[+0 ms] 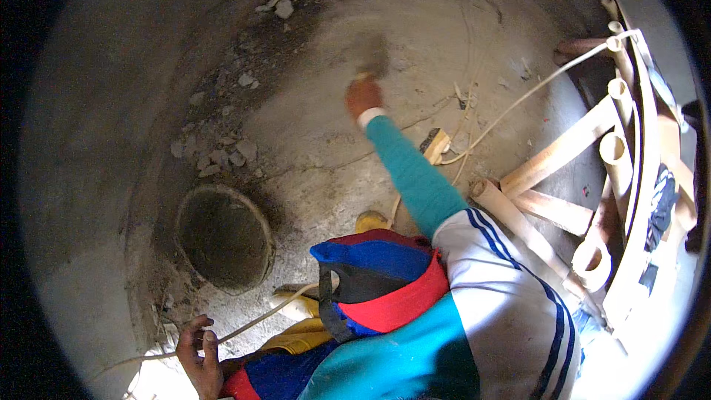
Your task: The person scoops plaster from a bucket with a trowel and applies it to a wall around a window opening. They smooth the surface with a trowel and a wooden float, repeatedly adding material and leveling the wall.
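Note:
My right hand [364,95], at the end of a teal sleeve, reaches forward over the dusty floor [318,104]. It is closed around a brush-like tool [364,75] with a tan part and a dark end, smeared by motion. My left hand [198,359] is low at the left, past blue-and-red cloth over my leg. Its thumb and fingers are apart, bent a little, and nothing shows in them. A thin pale cable [268,312] runs close behind those fingers; I see no grip on it. Yellow footwear [372,221] shows under my bent legs.
A round-rimmed container or opening [224,191] with grey inside lies at left. Broken rubble [243,152] lines the curved wall. Dusty pipes [552,150] lean and lie at right. A pale cord [529,101] leads to a brown-and-tan block [435,144] beside my right forearm.

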`<action>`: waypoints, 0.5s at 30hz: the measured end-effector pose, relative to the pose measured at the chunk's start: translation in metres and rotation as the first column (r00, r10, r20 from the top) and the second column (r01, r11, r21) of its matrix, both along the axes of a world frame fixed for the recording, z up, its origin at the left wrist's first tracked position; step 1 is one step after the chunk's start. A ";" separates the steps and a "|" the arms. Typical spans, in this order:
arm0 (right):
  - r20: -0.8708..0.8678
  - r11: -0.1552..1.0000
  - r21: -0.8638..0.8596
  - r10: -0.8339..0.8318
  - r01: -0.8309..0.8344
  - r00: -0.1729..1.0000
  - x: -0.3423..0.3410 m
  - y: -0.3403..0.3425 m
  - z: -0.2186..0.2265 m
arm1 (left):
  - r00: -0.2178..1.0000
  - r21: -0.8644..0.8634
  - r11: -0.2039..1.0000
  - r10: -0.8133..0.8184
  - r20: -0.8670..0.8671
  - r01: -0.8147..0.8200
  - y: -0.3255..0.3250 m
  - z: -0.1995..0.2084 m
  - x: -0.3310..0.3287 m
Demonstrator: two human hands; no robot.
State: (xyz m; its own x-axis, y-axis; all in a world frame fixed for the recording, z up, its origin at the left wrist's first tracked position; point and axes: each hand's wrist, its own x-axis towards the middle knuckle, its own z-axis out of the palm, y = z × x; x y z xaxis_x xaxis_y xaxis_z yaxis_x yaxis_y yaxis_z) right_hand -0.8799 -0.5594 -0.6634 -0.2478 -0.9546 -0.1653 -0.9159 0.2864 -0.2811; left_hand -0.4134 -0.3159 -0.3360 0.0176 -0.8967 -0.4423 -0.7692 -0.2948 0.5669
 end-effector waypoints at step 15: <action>0.346 0.845 0.026 -0.509 0.534 0.788 -0.147 -0.140 -0.006 | 0.981 0.070 0.993 0.081 0.176 -0.095 -0.024 0.016 -0.022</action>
State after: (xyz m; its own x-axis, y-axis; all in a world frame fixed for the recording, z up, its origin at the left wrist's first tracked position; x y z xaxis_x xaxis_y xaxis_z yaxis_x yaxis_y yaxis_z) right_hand -1.0271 -0.6997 -0.6692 -0.6547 -0.7077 -0.2656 -0.4830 0.6619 -0.5732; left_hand -0.4351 -0.3400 -0.3204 0.1771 -0.8511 -0.4943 -0.8222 -0.4040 0.4010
